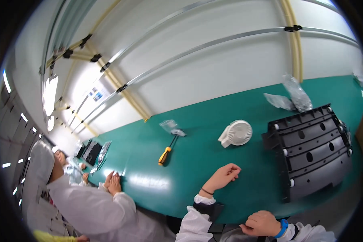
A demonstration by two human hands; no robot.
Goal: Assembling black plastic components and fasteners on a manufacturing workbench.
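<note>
A glossy green table (197, 151) runs across the frame, carrying a black plastic panel (316, 161) at right, clear plastic bags (297, 94) at upper right, a white fan (240, 133) right of centre, and an orange-handled screwdriver (164, 156) near the middle.

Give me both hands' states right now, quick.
Left hand: partly open, loosely curled, nothing visible in it.
Right hand: closed loosely; whether it holds anything cannot be told.

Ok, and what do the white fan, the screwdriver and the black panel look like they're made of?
The white fan: probably matte plastic, from its molded grille. The screwdriver: two-tone handle, likely plastic or rubber; thin, straight dark shaft suggests metal. The black panel: likely satin plastic, with molded ribs and soft sheen.
</note>
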